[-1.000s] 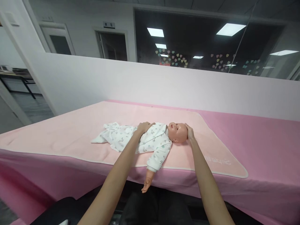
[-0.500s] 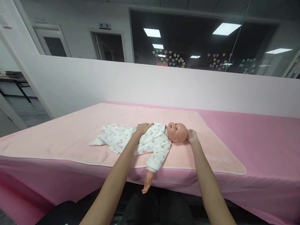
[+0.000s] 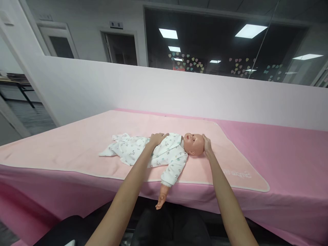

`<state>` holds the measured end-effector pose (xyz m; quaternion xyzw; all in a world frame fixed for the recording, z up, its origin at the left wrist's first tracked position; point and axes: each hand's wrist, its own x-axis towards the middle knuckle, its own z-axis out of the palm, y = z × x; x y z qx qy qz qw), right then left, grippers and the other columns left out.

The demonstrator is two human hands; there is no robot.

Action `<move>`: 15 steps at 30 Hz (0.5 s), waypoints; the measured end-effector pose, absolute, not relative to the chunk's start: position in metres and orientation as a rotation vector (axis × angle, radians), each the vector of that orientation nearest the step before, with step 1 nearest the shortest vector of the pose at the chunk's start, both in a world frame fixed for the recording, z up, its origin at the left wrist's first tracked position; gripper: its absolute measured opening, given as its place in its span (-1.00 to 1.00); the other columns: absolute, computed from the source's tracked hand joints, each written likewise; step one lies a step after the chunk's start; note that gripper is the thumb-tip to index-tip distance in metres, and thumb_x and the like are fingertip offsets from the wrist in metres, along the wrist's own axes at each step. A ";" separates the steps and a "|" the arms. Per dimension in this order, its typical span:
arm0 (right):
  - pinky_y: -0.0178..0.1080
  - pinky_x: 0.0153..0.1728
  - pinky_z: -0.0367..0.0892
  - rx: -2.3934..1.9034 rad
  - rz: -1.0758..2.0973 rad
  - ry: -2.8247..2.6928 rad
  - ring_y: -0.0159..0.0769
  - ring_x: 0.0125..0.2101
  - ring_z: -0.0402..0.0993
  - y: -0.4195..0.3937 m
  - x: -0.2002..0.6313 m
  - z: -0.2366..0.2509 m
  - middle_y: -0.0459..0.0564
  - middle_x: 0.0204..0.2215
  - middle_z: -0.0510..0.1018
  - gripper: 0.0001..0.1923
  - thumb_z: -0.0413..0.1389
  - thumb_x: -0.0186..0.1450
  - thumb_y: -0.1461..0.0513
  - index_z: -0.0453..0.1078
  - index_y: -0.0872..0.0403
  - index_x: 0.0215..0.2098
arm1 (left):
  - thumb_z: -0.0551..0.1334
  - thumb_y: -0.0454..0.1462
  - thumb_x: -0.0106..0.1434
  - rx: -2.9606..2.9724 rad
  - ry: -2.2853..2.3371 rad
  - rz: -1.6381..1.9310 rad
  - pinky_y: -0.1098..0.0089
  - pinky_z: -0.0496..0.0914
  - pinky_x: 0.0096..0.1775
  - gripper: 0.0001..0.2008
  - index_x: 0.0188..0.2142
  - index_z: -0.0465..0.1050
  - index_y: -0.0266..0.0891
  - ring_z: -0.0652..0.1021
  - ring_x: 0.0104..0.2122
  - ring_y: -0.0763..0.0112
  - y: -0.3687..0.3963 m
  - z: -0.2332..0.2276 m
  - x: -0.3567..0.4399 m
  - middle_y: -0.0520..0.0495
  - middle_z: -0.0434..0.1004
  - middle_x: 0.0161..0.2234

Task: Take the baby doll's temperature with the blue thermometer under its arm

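Observation:
A baby doll (image 3: 191, 144) in a white printed romper (image 3: 143, 152) lies on its back on a light pink blanket (image 3: 77, 143), head to the right. My left hand (image 3: 156, 138) rests flat on the doll's chest. My right hand (image 3: 206, 145) cups the top of the doll's head. One doll arm (image 3: 164, 191) hangs over the table's near edge. The romper's legs lie flat and spread to the left.
The blanket covers a table with a darker pink cover (image 3: 287, 150). A low white partition wall (image 3: 179, 92) runs behind the table, with dark glass windows above it. My dark-clothed lap (image 3: 164, 229) sits below the table edge.
My right hand, off the head's right side half a second ago, is back against the crown. The left hand stays on the chest. The view shifts slightly.

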<state>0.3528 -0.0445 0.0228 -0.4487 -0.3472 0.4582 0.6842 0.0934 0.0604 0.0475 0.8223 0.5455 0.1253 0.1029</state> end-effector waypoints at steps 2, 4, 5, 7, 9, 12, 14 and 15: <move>-0.10 -0.15 0.37 -0.979 1.147 -0.776 -0.12 -0.26 0.49 -0.044 0.353 0.022 0.10 -0.34 0.57 -0.58 -0.05 0.24 0.00 0.44 0.17 -0.31 | -0.26 0.15 0.17 2.420 1.616 0.370 0.07 0.10 0.02 -0.31 -0.15 0.44 -0.19 0.43 -0.09 0.04 0.061 0.047 0.093 -0.20 0.49 -0.12; -0.08 -0.10 0.35 -0.952 1.279 -0.773 -0.11 -0.22 0.49 -0.045 0.355 0.021 0.09 -0.30 0.58 -0.55 -0.05 0.21 -0.03 0.44 0.15 -0.25 | -0.26 0.15 0.16 2.412 1.625 0.368 0.06 0.10 0.02 -0.31 -0.14 0.44 -0.19 0.42 -0.07 0.04 0.062 0.046 0.093 -0.20 0.47 -0.08; -0.07 -0.08 0.33 -0.944 1.333 -0.770 -0.11 -0.20 0.49 -0.046 0.356 0.021 0.09 -0.27 0.57 -0.52 -0.06 0.19 -0.05 0.43 0.14 -0.21 | -0.26 0.15 0.16 2.412 1.626 0.366 0.06 0.10 0.02 -0.31 -0.13 0.43 -0.19 0.41 -0.06 0.04 0.063 0.046 0.092 -0.19 0.46 -0.07; -0.03 -0.05 0.31 -0.936 1.429 -0.762 -0.09 -0.17 0.48 -0.049 0.357 0.021 0.08 -0.22 0.56 -0.45 -0.07 0.17 -0.11 0.40 0.11 -0.14 | -0.26 0.15 0.16 2.414 1.632 0.357 0.07 0.10 0.02 -0.31 -0.13 0.43 -0.18 0.41 -0.06 0.04 0.063 0.045 0.092 -0.18 0.45 -0.05; 0.01 -0.05 0.29 -0.938 1.502 -0.746 -0.07 -0.15 0.47 -0.052 0.358 0.021 0.07 -0.20 0.55 -0.39 -0.10 0.16 -0.16 0.38 0.08 -0.09 | -0.26 0.15 0.16 2.416 1.638 0.352 0.07 0.11 0.02 -0.31 -0.13 0.44 -0.17 0.42 -0.06 0.04 0.064 0.045 0.092 -0.18 0.45 -0.05; 0.00 -0.07 0.31 -0.955 1.537 -0.729 -0.09 -0.15 0.46 -0.054 0.357 0.021 0.05 -0.18 0.54 -0.43 -0.09 0.16 -0.13 0.38 0.05 -0.09 | -0.26 0.15 0.16 2.411 1.642 0.353 0.07 0.10 0.03 -0.31 -0.12 0.43 -0.17 0.41 -0.05 0.05 0.065 0.045 0.092 -0.17 0.43 -0.03; -0.02 -0.11 0.34 -0.982 1.544 -0.728 -0.11 -0.18 0.47 -0.053 0.357 0.021 0.05 -0.19 0.55 -0.53 -0.05 0.17 -0.04 0.39 0.06 -0.12 | -0.25 0.15 0.16 2.401 1.641 0.358 0.07 0.09 0.03 -0.32 -0.11 0.42 -0.17 0.40 -0.04 0.05 0.064 0.045 0.092 -0.18 0.43 -0.03; -0.02 -0.14 0.36 -1.012 1.524 -0.732 -0.11 -0.21 0.48 -0.052 0.357 0.021 0.07 -0.23 0.56 -0.58 -0.04 0.18 0.01 0.41 0.08 -0.16 | -0.25 0.15 0.16 2.396 1.638 0.364 0.07 0.09 0.04 -0.32 -0.11 0.42 -0.18 0.40 -0.04 0.05 0.064 0.044 0.092 -0.19 0.43 -0.04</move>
